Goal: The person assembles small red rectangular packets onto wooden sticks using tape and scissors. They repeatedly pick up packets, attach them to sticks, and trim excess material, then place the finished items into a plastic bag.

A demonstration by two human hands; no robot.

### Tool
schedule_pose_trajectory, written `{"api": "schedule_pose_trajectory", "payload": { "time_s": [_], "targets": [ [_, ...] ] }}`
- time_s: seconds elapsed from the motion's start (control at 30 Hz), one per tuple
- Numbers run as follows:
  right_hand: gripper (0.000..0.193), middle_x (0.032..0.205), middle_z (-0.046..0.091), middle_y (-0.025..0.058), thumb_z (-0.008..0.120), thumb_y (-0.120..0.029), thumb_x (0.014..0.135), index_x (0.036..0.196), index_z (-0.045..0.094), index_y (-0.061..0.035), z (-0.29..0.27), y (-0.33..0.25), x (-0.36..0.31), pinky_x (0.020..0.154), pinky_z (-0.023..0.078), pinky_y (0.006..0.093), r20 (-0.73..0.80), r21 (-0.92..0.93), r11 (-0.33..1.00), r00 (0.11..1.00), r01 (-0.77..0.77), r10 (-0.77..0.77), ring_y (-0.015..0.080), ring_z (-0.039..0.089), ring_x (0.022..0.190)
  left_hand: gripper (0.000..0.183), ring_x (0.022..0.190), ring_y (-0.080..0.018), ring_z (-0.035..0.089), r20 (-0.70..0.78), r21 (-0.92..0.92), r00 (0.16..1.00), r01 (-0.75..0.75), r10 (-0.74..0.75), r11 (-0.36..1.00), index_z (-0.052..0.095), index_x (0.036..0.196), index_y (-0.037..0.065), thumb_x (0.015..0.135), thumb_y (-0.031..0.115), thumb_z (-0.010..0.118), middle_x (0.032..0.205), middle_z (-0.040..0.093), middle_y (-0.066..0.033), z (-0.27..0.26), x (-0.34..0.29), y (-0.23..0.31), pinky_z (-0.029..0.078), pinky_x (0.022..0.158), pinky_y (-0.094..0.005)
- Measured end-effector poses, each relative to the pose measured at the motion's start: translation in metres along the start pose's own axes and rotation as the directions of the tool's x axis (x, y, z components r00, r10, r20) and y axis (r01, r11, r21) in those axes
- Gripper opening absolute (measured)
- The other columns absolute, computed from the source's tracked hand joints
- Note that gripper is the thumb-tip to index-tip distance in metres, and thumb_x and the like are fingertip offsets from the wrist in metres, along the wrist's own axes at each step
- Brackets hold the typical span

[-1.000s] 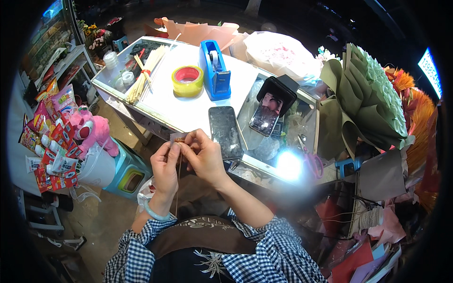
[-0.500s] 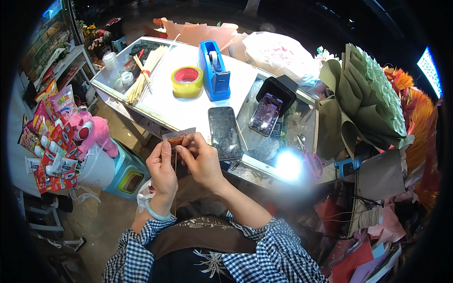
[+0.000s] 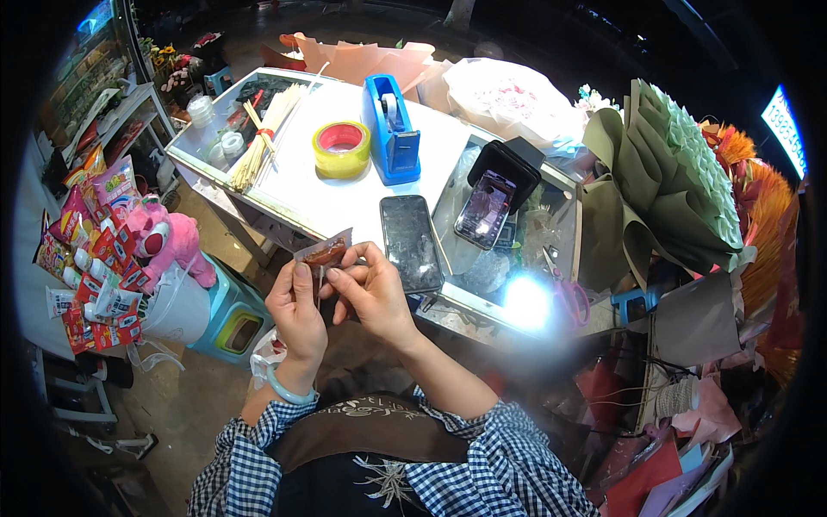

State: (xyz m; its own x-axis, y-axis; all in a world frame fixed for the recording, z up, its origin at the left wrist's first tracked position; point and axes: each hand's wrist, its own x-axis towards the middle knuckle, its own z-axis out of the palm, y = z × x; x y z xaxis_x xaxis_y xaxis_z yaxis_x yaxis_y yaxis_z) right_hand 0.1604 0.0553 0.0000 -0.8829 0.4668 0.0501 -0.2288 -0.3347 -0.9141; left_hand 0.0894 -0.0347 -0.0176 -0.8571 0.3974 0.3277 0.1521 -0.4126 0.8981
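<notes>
A small clear packet with reddish-brown contents [image 3: 327,252] is held at the table's near edge. A thin stick runs down from it between my hands. My left hand [image 3: 297,310] grips the packet's lower left part, its thumb pointing up. My right hand [image 3: 377,297] pinches near the packet's lower right side, thumb and index finger close together and the other fingers curled. Whether those fingertips hold the packet or the stick, I cannot tell. Just right of my right hand lies a dark phone [image 3: 412,244] on the white table [image 3: 297,202].
A yellow tape roll [image 3: 341,162], a blue tape dispenser [image 3: 392,142] and a bundle of thin sticks [image 3: 269,138] lie on the table. A lit phone [image 3: 485,209] leans against a black stand. Pink scissors [image 3: 568,297] lie right. Wrapped bouquets [image 3: 642,185] and snack packets [image 3: 99,258] flank the table.
The packet has tipped up and shows more of its face. My right fingers have shifted slightly along its lower edge. The table's things have stayed in place.
</notes>
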Motion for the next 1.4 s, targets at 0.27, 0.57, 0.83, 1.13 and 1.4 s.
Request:
{"api": "schedule_pose_trajectory", "payload": {
  "time_s": [0.27, 0.57, 0.83, 1.13, 1.4],
  "targets": [
    [0.047, 0.075, 0.064, 0.0135, 0.059, -0.004, 0.089, 0.124, 0.029, 0.0002, -0.003, -0.002, -0.003, 0.048, 0.049, 0.024, -0.046, 0.175, 0.984, 0.998, -0.042, 0.051, 0.016, 0.06, 0.051, 0.03, 0.071, -0.004, 0.051, 0.048, -0.085, 0.993, 0.116, -0.112, 0.99, 0.062, 0.102, -0.004, 0.098, 0.022, 0.048, 0.084, 0.063, -0.002, -0.002, -0.002, 0.001, 0.043, 0.061, -0.0185],
    [0.022, 0.077, 0.064, 0.011, 0.059, -0.005, 0.09, 0.109, 0.055, 0.0052, 0.003, -0.015, -0.004, 0.05, 0.049, 0.0221, -0.006, 0.031, 0.999, 0.999, -0.031, 0.031, 0.0134, 0.06, 0.054, 0.021, 0.078, -0.0083, 0.052, 0.06, -0.088, 0.998, 0.009, -0.004, 0.996, 0.062, 0.095, -0.003, 0.096, 0.015, 0.052, 0.09, 0.058, -0.0033, 0.0, 0.006, 0.007, 0.043, 0.07, -0.022],
    [0.015, 0.067, 0.063, 0.0045, 0.061, -0.007, 0.089, 0.101, 0.06, 0.0011, 0.005, -0.018, -0.009, 0.044, 0.043, 0.021, -0.082, -0.462, 0.881, 0.985, 0.096, -0.15, 0.0072, 0.054, 0.05, 0.027, 0.077, -0.0053, 0.052, 0.196, -0.242, 0.972, 0.177, -0.131, 0.954, 0.063, 0.094, -0.002, 0.097, 0.021, 0.051, 0.084, 0.061, -0.0006, -0.006, 0.016, 0.014, 0.043, 0.07, -0.0209],
    [0.021, 0.06, 0.059, 0.0133, 0.065, -0.003, 0.079, 0.098, 0.057, -0.0017, -0.005, -0.021, 0.0, 0.048, 0.046, 0.0342, 0.306, -0.793, 0.369, 0.84, 0.485, -0.447, 0.0277, 0.059, 0.05, 0.025, 0.073, -0.0064, 0.058, 0.24, -0.411, 0.933, 0.349, -0.27, 0.842, 0.065, 0.098, 0.003, 0.096, 0.024, 0.052, 0.088, 0.066, -0.0007, -0.01, 0.022, 0.016, 0.046, 0.065, -0.0208],
    [0.019, 0.062, 0.059, 0.0166, 0.067, -0.01, 0.08, 0.094, 0.059, -0.0023, -0.022, -0.013, 0.003, 0.047, 0.046, 0.0374, 0.32, -0.794, 0.371, 0.85, 0.481, -0.419, 0.0317, 0.06, 0.053, 0.024, 0.075, -0.008, 0.061, 0.211, -0.427, 0.937, 0.345, -0.279, 0.836, 0.064, 0.096, 0.003, 0.096, 0.024, 0.052, 0.088, 0.067, -0.0033, -0.008, 0.021, 0.009, 0.047, 0.065, -0.0212]
  ]
}}
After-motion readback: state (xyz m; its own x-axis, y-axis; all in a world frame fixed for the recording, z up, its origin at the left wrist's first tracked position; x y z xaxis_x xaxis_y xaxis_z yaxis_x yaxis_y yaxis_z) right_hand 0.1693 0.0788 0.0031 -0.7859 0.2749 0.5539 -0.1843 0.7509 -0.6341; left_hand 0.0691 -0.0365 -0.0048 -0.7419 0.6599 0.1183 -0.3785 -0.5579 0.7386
